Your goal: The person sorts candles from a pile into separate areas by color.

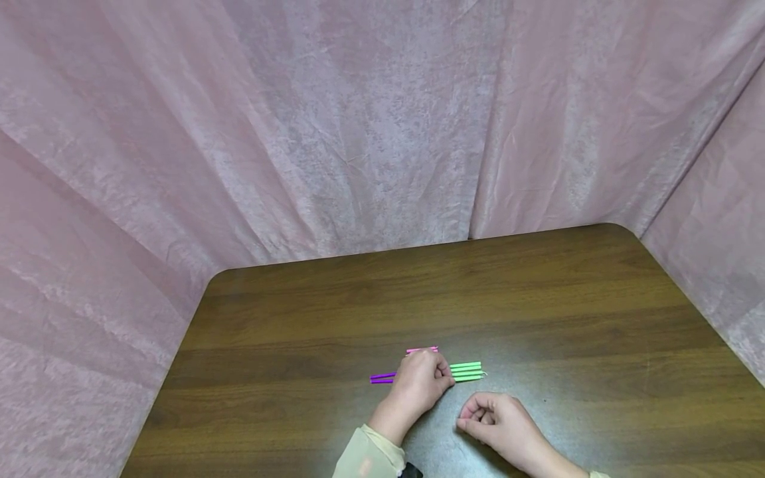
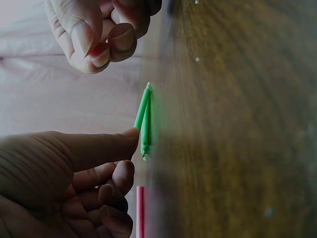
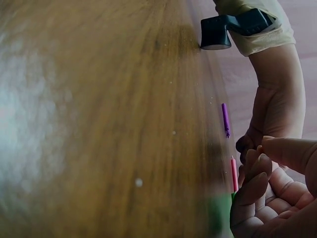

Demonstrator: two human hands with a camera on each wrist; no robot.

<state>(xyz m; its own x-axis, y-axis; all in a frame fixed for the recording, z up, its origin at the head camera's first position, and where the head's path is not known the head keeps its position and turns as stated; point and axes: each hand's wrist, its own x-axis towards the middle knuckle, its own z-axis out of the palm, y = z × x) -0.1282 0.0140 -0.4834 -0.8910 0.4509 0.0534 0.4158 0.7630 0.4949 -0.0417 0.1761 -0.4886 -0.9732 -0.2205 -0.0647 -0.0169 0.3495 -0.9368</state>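
My left hand pinches the end of a thin green candle between thumb and finger, low over the table. In the head view several green candles lie side by side just right of its fingertips. Two purple candles stick out on the left, partly covered by the hand. Behind the knuckles shows a pink candle. Nearer the front and to the right, my right hand hovers with loosely curled fingers, thumb close to the fingertips, no candle in it.
The brown wood-grain table has rounded back corners. Pink curtains hang behind it and along both sides. A black wrist device sits at the left sleeve cuff.
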